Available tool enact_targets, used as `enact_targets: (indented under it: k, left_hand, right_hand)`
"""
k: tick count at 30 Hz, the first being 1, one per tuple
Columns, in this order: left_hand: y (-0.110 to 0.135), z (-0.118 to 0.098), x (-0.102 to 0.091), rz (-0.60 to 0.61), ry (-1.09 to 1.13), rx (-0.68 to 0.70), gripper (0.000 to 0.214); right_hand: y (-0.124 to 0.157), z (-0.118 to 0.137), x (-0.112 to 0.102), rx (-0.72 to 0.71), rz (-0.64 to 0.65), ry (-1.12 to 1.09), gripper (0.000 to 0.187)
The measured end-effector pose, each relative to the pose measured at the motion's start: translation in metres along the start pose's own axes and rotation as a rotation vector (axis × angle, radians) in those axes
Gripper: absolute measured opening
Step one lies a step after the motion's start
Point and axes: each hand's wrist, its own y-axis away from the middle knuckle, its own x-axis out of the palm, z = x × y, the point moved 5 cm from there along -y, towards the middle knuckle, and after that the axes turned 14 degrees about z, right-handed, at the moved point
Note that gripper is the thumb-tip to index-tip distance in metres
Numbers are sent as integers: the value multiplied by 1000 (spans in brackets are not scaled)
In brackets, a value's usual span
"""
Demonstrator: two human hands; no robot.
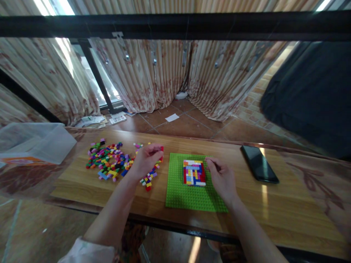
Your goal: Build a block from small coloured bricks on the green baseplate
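My left hand point(148, 160) is closed, thumb and fingers pinched around a red toy building brick point(162, 149) at the fingertips. It hovers over the right part of a pile of loose bricks point(109, 159) in many colours. A green studded baseplate point(175, 195) lies to its right. Pressed onto that plate is a block of multicoloured bricks point(194, 173), roughly rectangular. My right hand point(221, 177) is over the plate's right side, its fingertips pinched beside the block's upper right corner. Whatever those fingers hold, if anything, is hidden.
The wooden table point(246, 204) carries a black phone point(259, 164) on the right. At the far left stands a translucent plastic bin point(38, 142). A black rail point(175, 26) crosses above, before striped curtains point(153, 80). Papers point(91, 120) lie on the floor behind.
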Motion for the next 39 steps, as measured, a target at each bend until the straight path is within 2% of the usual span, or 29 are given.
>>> enact_targets:
  k: [3,5,9,12,14,17,25,30,36,39]
  left_hand:
    - [15,-3,61,167,283,-59,29]
    - [23,-2,88,206,426,-114,32]
    - [26,-3,108,225,556,-158,33]
    - [23,-4,111,279,574,-150,36]
    - [22,-4,112,277,574,-140,35]
    - [22,-3,114,283,555,-129,33]
    - [22,-3,120,304,531,-117,24]
    - [21,-3,123,319,480,-109,20]
    - [19,3,103,205,246,-95,13]
    - [17,6,96,245,126,-99,16]
  right_hand:
    - [5,10,-2,-87,13,-90,34]
    - [12,23,-2,-186,91,-89,31]
    - [30,48,4,-347,307,93,44]
    - [37,55,7,-391,362,205,50]
    - [38,54,7,-393,360,240,47]
    - [37,53,8,-413,390,264,41]
    - [36,52,6,-449,430,342,48]
    - [34,45,4,-455,435,368,43]
    - [27,28,-6,-399,384,420,39]
    - [24,20,-8,-385,387,409,39]
